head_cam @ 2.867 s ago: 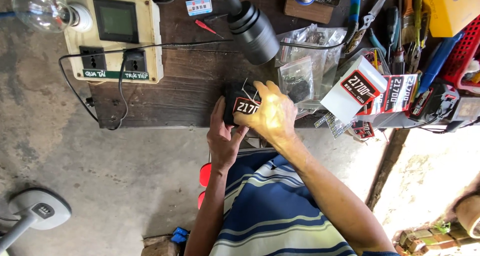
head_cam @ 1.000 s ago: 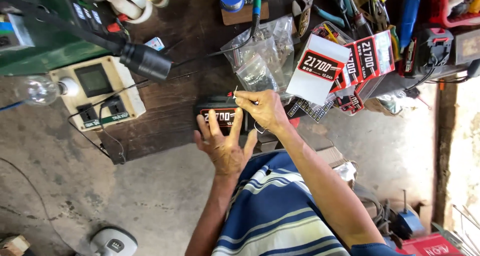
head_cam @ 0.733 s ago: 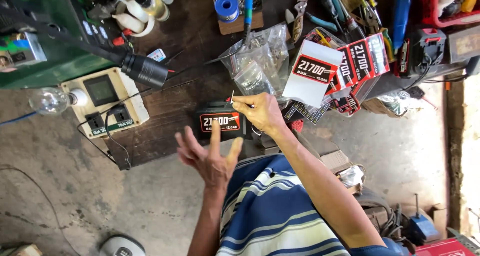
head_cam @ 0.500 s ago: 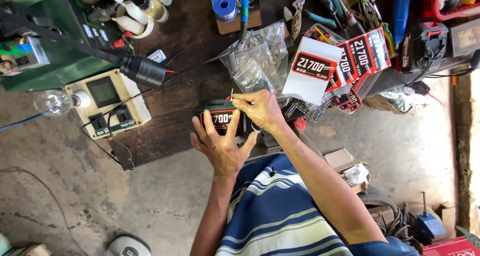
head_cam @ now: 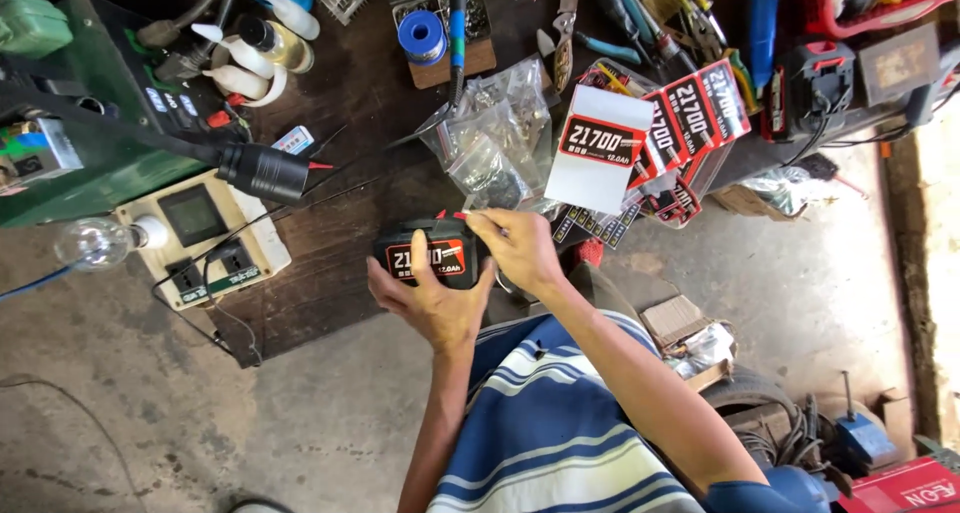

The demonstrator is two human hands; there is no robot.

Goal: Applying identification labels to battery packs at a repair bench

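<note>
Black plastic forms the shell of the battery pack, which sits at the near edge of the dark wooden workbench, directly in front of the striped shirt. We see a red label panel on its upper face, partly covered by a finger.

Left hand: palm under the near side of the pack, fingers curled up over its front and label — closed on the pack and holding it. Right hand: at the right end of the pack, thumb and fingertips pinched together on a thin red-tipped probe that meets the pack's upper right corner. We cannot tell whether the tip touches a terminal.

Surrounding items:
- Clear plastic bags of small parts, just beyond the pack.
- White and red battery cartons, to the right of the bags, standing fanned against one another.
- Cream socket box with a small display, to the left of the pack, with a bare light bulb beside it.
- Green machine casing at far left — a black hose nozzle lies across its front.
- Blue spool on a wooden block at the back, pliers nearby.
</note>
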